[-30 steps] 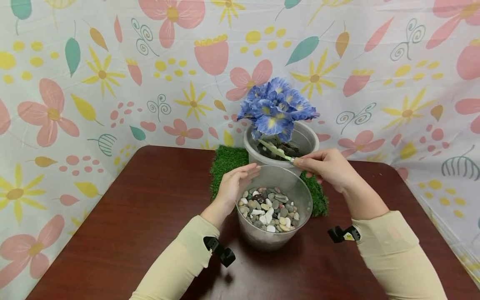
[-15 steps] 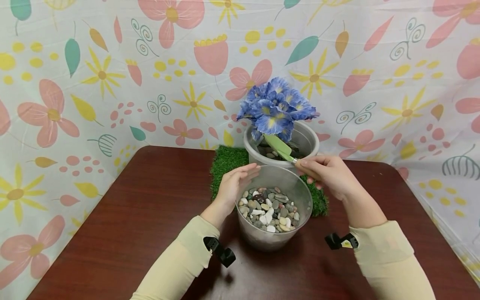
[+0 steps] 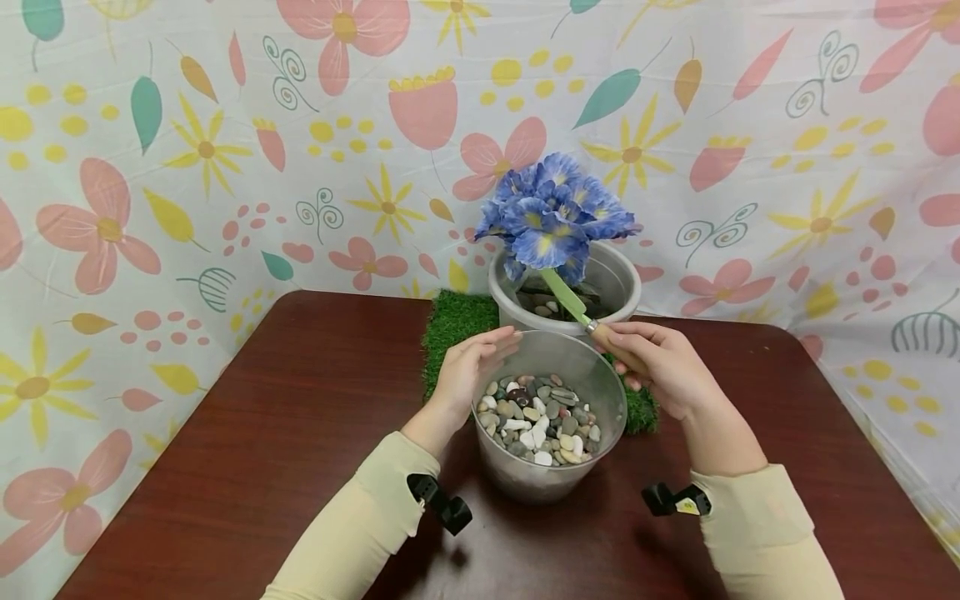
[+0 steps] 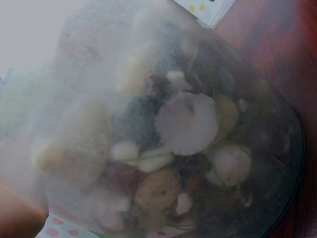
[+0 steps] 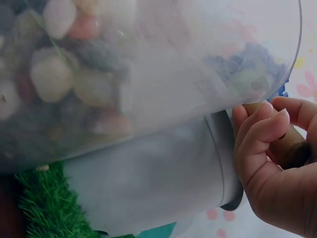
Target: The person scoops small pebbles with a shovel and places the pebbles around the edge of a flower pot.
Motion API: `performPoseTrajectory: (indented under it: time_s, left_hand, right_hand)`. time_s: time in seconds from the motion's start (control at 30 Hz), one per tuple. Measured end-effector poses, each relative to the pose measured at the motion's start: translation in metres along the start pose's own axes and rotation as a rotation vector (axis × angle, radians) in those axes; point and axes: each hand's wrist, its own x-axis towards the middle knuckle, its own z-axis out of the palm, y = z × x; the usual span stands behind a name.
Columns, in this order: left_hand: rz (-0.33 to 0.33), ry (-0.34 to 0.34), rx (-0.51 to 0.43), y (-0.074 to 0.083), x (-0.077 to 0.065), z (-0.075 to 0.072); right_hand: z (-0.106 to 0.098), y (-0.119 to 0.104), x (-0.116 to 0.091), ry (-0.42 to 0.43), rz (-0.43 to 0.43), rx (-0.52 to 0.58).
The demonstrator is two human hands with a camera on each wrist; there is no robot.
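Note:
My right hand (image 3: 667, 362) grips the wooden handle of a small green trowel (image 3: 564, 295), whose blade is turned on edge and slants up over the rim of the white flowerpot (image 3: 525, 315). Curled fingers round that handle (image 5: 286, 144) show in the right wrist view too. A blue flower (image 3: 551, 212) stands in the pot, with dark soil and some pebbles at its base. In front sits a clear plastic bucket (image 3: 525, 479) part-filled with mixed pebbles (image 3: 536, 421). My left hand (image 3: 461, 375) lies with straight fingers along the bucket's left side; through its wall, pebbles blur in the left wrist view.
A mat of artificial grass (image 3: 457, 329) lies under the pot, partly behind the bucket. Both stand on a dark red-brown table (image 3: 300, 442). A flower-print cloth (image 3: 247, 208) hangs right behind the table and along its sides.
The trowel has turned from bearing pale pebbles to a bare blade on edge. My right hand has come slightly down and towards me. The left hand and bucket have stayed put.

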Motion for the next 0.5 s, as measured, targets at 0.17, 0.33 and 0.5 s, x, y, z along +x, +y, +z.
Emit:
performPoseTrajectory:
  time_s: [0.17,0.33,0.5]
  left_hand:
    - [0.002,-0.001,0.006,0.0,0.0,0.0]
    - [0.001,-0.003,0.008,0.0,0.0,0.0]
    - [0.004,-0.005,0.009,0.001,0.0,0.0]
  right_hand:
    - [0.003,0.008,-0.003,0.008,-0.055,0.136]
    - [0.007,0.015,-0.006,0.08,-0.122,0.255]
    - [0.009,0.018,-0.009,0.134,-0.175,0.317]
